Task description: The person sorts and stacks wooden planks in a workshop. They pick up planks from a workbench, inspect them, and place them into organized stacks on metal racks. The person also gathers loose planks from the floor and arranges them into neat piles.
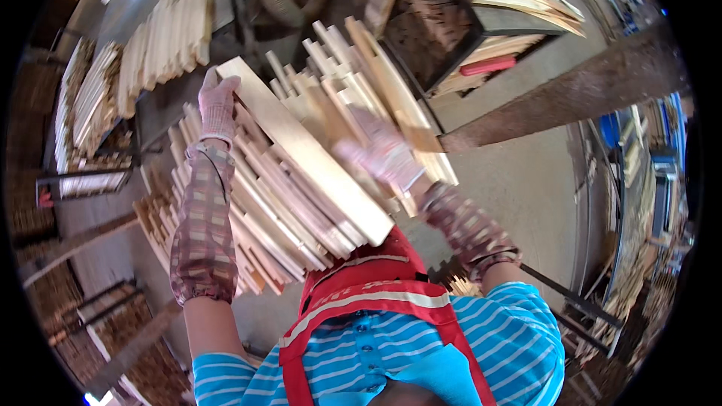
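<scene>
A long pale wooden board (308, 154) lies slantwise on top of a stack of similar wooden slats (263, 218), directly in front of the person's chest. The gloved left hand (217, 109) grips the board's far upper end, fingers curled together over its edge. The gloved right hand (383, 154) rests against the slats on the board's right side; it is blurred, so its finger position cannot be determined. Both forearms wear checked sleeve covers. A second slat pile (162, 41) stands beyond, upper left. A concrete floor (519, 188) lies to the right.
</scene>
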